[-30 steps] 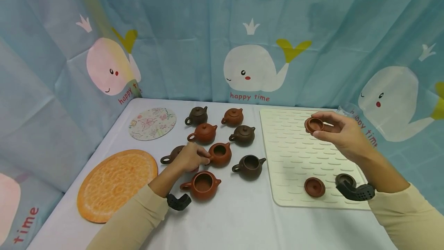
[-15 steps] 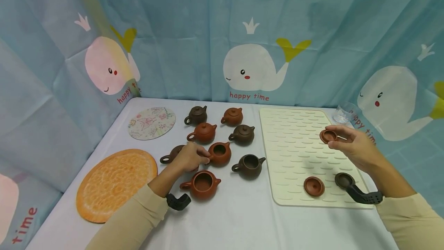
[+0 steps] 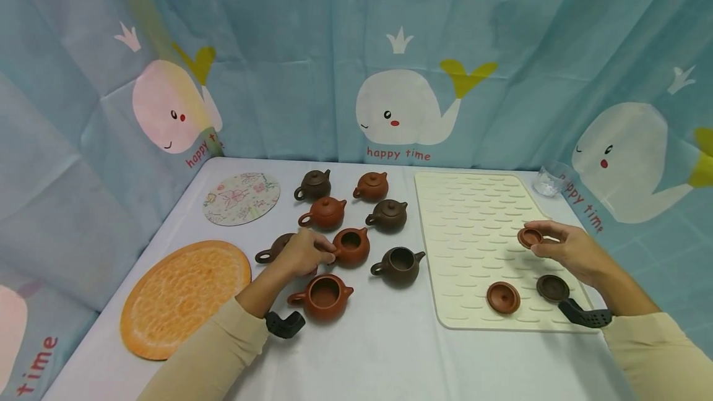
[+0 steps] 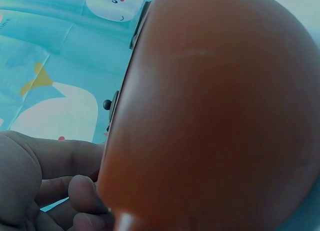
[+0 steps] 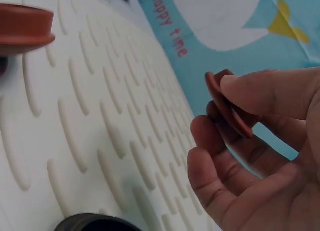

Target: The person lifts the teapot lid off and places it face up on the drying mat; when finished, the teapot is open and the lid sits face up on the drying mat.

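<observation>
My left hand (image 3: pixel 305 254) pinches the handle of a lidless red-brown teapot (image 3: pixel 356 252) among the other pots. Just in front of it stands another lidless red-brown teapot (image 3: pixel 326 299). A glossy red-brown teapot body (image 4: pixel 210 111) fills most of the left wrist view, beside the hand's bent fingers. Over the cream ridged mat (image 3: pixel 462 252), my right hand (image 3: pixel 576 252) holds a small red-brown teapot lid (image 3: pixel 530 238), its hollow underside showing. In the right wrist view the lid (image 5: pixel 227 103) sits between thumb and fingers. Below, a red-brown lid (image 3: pixel 504 297) and a dark lid (image 3: pixel 553 288) lie upside down.
Dark and reddish lidded teapots (image 3: pixel 388 215) stand in the back rows. A dark lidless teapot (image 3: pixel 402 267) is left of the mat. A floral round mat (image 3: pixel 242 198) and an orange round mat (image 3: pixel 186 299) lie at left. A clear cup (image 3: pixel 551 179) stands at back right.
My right hand has moved nearer and rightward over the mat with the lid, coming down toward the two lids there. The left hand keeps its grip in place.
</observation>
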`<state>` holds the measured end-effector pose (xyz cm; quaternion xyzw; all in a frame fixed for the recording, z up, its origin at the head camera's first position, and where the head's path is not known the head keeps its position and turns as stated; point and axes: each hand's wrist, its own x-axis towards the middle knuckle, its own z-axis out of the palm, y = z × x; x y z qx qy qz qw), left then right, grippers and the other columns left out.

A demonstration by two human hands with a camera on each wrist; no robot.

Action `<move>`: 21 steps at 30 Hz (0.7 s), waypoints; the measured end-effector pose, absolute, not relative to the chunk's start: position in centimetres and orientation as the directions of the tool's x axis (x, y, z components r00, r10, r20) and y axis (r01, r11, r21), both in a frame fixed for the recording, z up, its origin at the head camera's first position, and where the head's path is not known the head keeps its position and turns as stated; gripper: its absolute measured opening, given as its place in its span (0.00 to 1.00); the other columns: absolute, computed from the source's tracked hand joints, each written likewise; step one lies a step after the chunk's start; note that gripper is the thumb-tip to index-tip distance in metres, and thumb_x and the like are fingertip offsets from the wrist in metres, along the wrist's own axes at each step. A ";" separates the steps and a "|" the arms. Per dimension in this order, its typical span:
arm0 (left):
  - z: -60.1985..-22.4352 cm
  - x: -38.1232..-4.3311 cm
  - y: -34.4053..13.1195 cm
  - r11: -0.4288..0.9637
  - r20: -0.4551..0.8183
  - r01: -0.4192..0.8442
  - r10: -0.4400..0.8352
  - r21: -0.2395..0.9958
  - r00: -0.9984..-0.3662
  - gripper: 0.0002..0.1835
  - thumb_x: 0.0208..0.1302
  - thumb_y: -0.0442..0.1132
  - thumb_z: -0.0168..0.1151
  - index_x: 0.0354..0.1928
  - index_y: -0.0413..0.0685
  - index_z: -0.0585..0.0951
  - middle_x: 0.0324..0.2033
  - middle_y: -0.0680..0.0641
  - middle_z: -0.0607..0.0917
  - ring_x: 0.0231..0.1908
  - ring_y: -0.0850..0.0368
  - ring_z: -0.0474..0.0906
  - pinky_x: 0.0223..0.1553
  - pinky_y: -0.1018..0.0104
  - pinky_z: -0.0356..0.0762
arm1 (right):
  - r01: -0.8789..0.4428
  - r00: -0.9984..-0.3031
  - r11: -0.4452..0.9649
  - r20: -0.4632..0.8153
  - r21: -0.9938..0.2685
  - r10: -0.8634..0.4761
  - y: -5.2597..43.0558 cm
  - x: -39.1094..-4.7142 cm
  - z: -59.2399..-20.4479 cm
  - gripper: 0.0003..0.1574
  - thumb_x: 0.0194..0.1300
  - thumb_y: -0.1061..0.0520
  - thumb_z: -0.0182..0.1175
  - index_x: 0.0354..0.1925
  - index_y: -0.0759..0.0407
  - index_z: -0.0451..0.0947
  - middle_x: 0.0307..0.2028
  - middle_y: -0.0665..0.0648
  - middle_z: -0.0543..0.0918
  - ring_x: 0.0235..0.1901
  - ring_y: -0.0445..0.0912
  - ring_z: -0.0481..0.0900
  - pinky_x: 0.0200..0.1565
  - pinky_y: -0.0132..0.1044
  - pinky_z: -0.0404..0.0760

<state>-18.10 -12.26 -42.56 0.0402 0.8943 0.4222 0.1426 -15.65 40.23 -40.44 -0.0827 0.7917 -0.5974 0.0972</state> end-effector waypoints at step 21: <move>-42.6 -18.0 -12.2 0.639 -0.225 -0.054 0.190 0.767 -0.956 0.05 0.58 0.32 0.69 0.37 0.47 0.87 0.32 0.50 0.82 0.22 0.57 0.73 0.23 0.65 0.71 | 0.051 -0.951 0.601 -0.224 -0.797 -0.215 41.4 -16.1 -43.1 0.35 0.58 0.65 0.66 0.61 0.76 0.66 0.52 0.69 0.75 0.42 0.49 0.75 0.40 0.37 0.78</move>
